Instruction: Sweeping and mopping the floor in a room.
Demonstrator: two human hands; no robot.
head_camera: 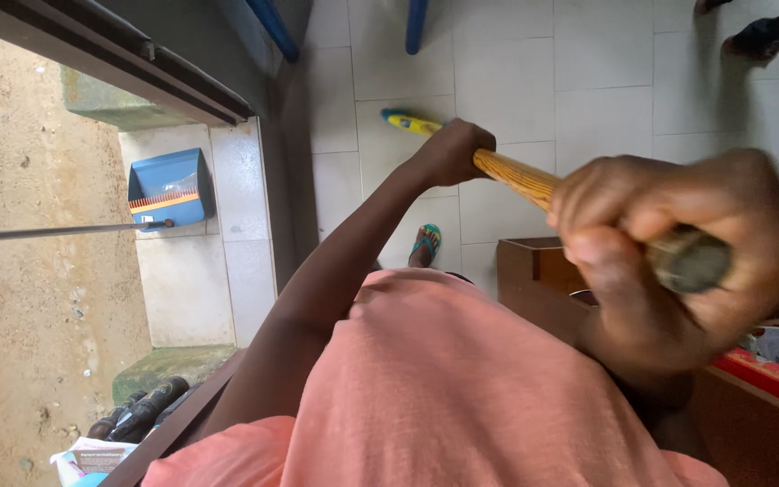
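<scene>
Broom handle (pixel 517 178), one wooden pole, runs slantwise over the white tiled floor (pixel 507 81), with both hands closed tight around it: the left hand (pixel 455 151) lower down, the right hand (pixel 669 257) at its top end, blurred. Its yellow-and-blue head (pixel 405 121) is mostly hidden; one blue dustpan (pixel 169 187) lies on the doorstep (pixel 187 271), one sandalled foot (pixel 426 243) shows.

Head view, steeply downward; close above hands (pixel 669 261)
</scene>
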